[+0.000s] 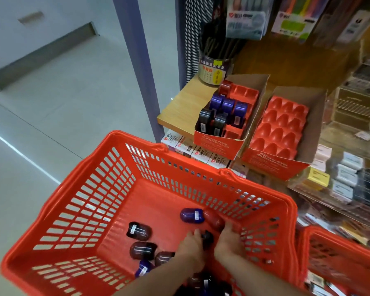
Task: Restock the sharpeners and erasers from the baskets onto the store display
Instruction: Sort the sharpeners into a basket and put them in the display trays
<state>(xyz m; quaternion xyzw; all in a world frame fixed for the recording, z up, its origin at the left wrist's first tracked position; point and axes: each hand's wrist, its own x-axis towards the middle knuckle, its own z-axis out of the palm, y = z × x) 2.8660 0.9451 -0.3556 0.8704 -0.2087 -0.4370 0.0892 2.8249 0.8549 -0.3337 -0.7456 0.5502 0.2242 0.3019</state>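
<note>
While both hands are down in the red basket (90, 201), the sharpeners are split between two places: loose ones on the basket floor and a few already standing in a display box on the wooden shelf (179, 107). The left hand (189, 245) and the right hand (229, 238) meet near the basket's right wall, with a dark sharpener (207, 238) between them. The left fingers seem curled against it, the right fingers curled over something beside the red sharpener (215, 220), but blur keeps me from telling exactly what each holds. Gathering with two hands probably lets several go up in one trip.

A blue sharpener (191, 216) lies touching the red one towards the basket's far wall; a dark one (138, 230) and a brownish one (142, 251) lie nearer the middle, with more at the near edge.

On the shelf's front edge, the left display box (220, 144) carries purple and black sharpeners upright in its red tray, several pockets unfilled. The right display box (273, 161) just beside it shows only bare moulded pockets, so most of the restocking looks undone. Both boxes tilt forward, likely so shoppers see the stock. A second red basket (338, 253) sits at the right, its contents unclear.
</note>
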